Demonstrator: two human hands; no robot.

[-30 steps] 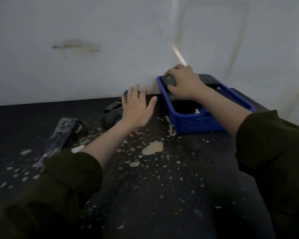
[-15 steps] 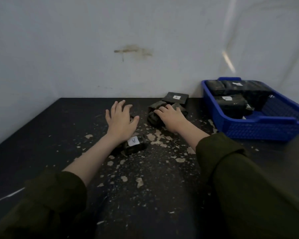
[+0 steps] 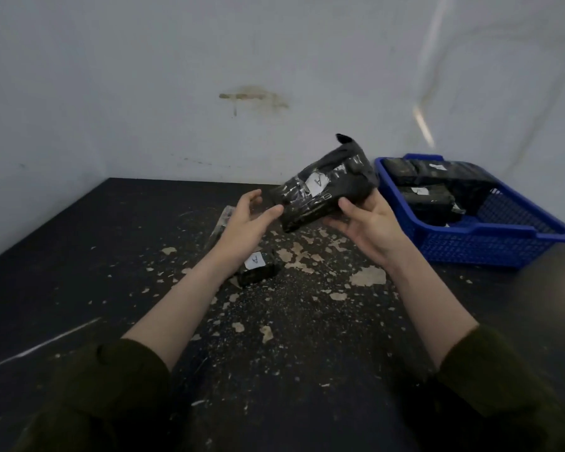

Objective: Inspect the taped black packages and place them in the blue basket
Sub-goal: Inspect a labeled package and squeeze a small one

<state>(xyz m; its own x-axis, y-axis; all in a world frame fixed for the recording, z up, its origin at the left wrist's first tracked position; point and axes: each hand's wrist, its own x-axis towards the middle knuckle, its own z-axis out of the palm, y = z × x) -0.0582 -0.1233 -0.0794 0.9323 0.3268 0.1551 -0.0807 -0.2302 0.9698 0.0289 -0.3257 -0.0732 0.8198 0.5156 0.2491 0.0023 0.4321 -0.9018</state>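
A taped black package with a white label marked A is held tilted in the air above the dark table. My right hand grips its lower right end from below. My left hand is just left of it, fingers spread, thumb tip touching the package's left end. A second black package with a white label lies on the table under my left wrist. The blue basket stands at the right against the wall, with several black packages inside.
The black table is strewn with pale flakes and chips. A clear plastic-wrapped strip lies behind my left hand. White walls close the table at the back and left. A white line marks the table's near left.
My right hand has lifted a black package off the table and turned it label-up. My left hand rose from the table to meet its left end.
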